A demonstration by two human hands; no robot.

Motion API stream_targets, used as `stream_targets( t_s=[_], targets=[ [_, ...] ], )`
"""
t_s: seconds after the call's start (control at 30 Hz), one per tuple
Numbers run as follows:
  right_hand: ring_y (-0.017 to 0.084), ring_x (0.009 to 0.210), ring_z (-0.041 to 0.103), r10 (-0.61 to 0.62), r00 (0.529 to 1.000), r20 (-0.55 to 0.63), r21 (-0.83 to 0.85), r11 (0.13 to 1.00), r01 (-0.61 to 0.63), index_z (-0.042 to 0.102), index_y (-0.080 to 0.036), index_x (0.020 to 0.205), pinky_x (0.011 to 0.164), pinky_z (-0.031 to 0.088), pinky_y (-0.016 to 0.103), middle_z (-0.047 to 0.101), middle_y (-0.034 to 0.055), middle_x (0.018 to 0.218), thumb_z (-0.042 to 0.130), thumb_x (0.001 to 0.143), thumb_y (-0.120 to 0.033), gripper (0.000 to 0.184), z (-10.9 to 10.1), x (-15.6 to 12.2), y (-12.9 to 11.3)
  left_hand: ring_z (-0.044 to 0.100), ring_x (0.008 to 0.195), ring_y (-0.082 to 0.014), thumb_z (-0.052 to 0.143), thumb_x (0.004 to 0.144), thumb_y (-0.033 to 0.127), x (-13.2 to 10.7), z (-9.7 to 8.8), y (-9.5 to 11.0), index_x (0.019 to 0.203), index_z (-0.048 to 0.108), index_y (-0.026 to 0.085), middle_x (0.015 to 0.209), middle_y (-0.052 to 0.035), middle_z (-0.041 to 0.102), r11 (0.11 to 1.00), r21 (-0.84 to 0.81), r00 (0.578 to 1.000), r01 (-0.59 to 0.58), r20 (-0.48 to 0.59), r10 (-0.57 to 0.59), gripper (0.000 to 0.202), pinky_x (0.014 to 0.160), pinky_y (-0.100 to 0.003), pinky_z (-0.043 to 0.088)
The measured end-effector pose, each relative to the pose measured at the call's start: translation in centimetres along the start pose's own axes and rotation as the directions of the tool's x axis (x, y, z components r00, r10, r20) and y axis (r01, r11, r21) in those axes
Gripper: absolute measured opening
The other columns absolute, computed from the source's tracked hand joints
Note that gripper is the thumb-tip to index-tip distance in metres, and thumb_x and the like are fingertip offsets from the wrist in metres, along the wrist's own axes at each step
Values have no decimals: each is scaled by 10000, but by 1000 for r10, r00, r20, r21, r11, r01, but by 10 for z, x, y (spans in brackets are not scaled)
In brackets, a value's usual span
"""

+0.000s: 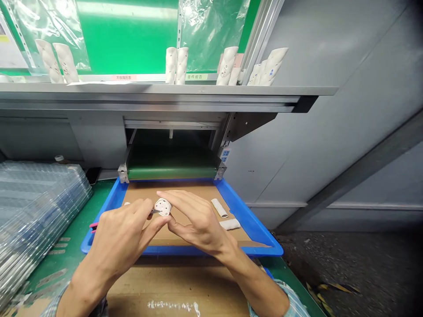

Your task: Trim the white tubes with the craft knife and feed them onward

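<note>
Above the blue tray, my right hand [198, 220] pinches a white tubular plastic part [163, 207], its round end with small holes turned towards me. My left hand [122, 229] is closed around a slim hand tool whose metal tip [156, 211] lies against that round end. A pink and black piece [94, 227], perhaps the tool's handle, shows beyond the left hand; most of the tool is hidden by the fingers. Two similar white tubes, one [219, 208] angled and one [230, 224] nearly level, lie right of my right hand.
Brown cardboard lines the blue tray [254, 226], which sits below the end of a green conveyor belt [172, 171]. Stacked clear plastic trays [39, 202] stand left. Overhead, a metal shelf [198, 90] carries several white tubes [227, 66]. A grey wall [313, 132] is at right.
</note>
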State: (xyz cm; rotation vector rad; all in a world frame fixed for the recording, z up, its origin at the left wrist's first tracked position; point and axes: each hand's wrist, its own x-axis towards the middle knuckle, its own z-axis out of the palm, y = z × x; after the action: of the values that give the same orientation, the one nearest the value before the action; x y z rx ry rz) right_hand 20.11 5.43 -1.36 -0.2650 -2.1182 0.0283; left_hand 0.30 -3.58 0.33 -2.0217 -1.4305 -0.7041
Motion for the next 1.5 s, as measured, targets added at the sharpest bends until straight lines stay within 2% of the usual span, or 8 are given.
stream_targets(
  t_s=[0.37, 0.5, 0.6, 0.73, 0.9, 1.0, 1.23, 1.5],
  targets=[
    [243, 1187, 781, 48, 999, -24, 65, 997, -47, 665, -215, 1410, 1034, 666, 383, 788, 115, 1304, 692, 990, -86, 441, -1, 0, -3, 612, 507, -154, 338, 1179, 529, 0, 0, -2, 831, 568, 250, 651, 51, 653, 987, -159, 999, 32, 45, -25, 502, 509, -327, 350],
    [226, 1144, 769, 130, 991, 21, 209, 969, -132, 651, -229, 1463, 990, 670, 359, 748, 108, 1284, 675, 952, -90, 531, -1, -1, -3, 711, 628, -114, 473, 1154, 518, 2, -4, -7, 1204, 643, 263, 910, 47, 803, 933, -357, 998, 56, 10, -56, 311, 556, -249, 443],
    [212, 1204, 772, 155, 985, 80, 345, 923, -173, 540, -253, 1568, 1097, 639, 367, 774, 75, 1307, 645, 949, -74, 652, 0, -2, -2, 736, 655, -88, 511, 1153, 481, 2, -5, -9, 1391, 579, 299, 994, 60, 836, 888, -457, 999, 51, 21, -47, 307, 596, -200, 493],
    [217, 1319, 740, 178, 978, 110, 386, 899, -207, 474, -246, 1587, 1192, 589, 373, 745, 90, 1417, 700, 983, -128, 655, 5, -7, -3, 714, 604, -98, 510, 1148, 509, 0, 3, -5, 1260, 612, 273, 884, 63, 819, 916, -401, 998, 25, -46, -48, 280, 577, -210, 489],
    [222, 1092, 789, 220, 975, 26, 332, 918, -216, 613, -228, 1358, 975, 682, 353, 774, 93, 1206, 775, 1035, -303, 369, 11, -10, -3, 662, 504, -105, 497, 1122, 614, 1, 11, -1, 1073, 617, 216, 741, 53, 766, 965, -260, 989, 33, -133, -69, 419, 538, -241, 444],
    [230, 1072, 773, 198, 980, 13, 369, 910, -189, 674, -218, 1284, 944, 674, 356, 772, 95, 1166, 779, 1030, -285, 283, 9, -7, 0, 688, 533, -126, 446, 1120, 660, 3, 8, -7, 1004, 631, 209, 738, 27, 762, 982, -189, 993, 18, -114, -41, 501, 543, -259, 432],
    [221, 1257, 743, 118, 988, 102, 446, 882, -152, 645, -227, 1498, 1098, 621, 352, 762, 111, 1356, 732, 999, -113, 519, 4, -3, 1, 672, 537, -169, 356, 1130, 678, 4, 3, -12, 818, 579, 231, 657, 24, 676, 1000, -11, 999, -16, -41, 15, 589, 532, -325, 357],
    [229, 1260, 750, 114, 986, 120, 406, 901, -153, 638, -237, 1516, 1101, 633, 373, 763, 103, 1375, 690, 972, -71, 571, 2, -2, -3, 657, 546, -169, 367, 1129, 677, 2, 6, -11, 826, 557, 237, 669, 33, 670, 1000, -18, 1000, -16, -22, 16, 567, 538, -333, 338]
  ],
)
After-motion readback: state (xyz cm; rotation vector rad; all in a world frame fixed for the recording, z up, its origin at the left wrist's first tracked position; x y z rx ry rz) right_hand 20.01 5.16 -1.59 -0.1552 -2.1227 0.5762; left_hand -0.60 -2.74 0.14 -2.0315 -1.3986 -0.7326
